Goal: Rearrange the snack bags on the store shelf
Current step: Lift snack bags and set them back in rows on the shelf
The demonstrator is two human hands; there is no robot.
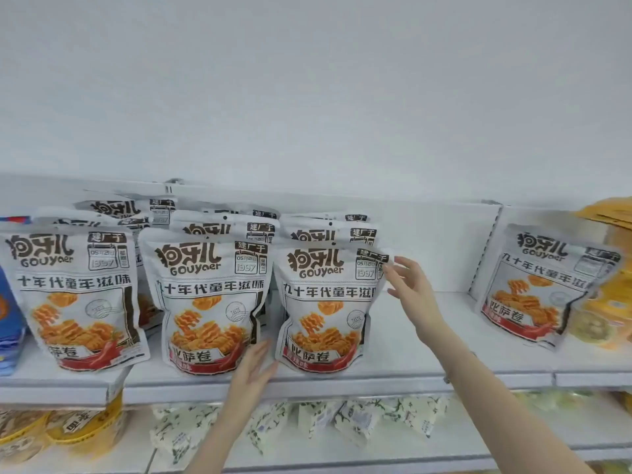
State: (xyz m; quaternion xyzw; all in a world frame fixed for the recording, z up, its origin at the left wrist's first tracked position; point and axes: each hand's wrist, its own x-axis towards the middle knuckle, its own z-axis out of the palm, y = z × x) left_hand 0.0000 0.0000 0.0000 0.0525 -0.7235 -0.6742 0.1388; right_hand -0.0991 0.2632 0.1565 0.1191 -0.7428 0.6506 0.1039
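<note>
My left hand (251,366) and right hand (412,290), fingers spread, flank the front snack bag (323,313) at centre frame, touching its edges. Matching bags (208,302) crowd its left; a lone bag (543,285) leans far right. The white shelf (410,354) backs onto a bare white wall (307,97).

Cut off at nine o'clock: blue bag (10,302). At three o'clock: yellow packs (612,302), blurred. Rear snack bags (219,227) mostly hidden.
</note>
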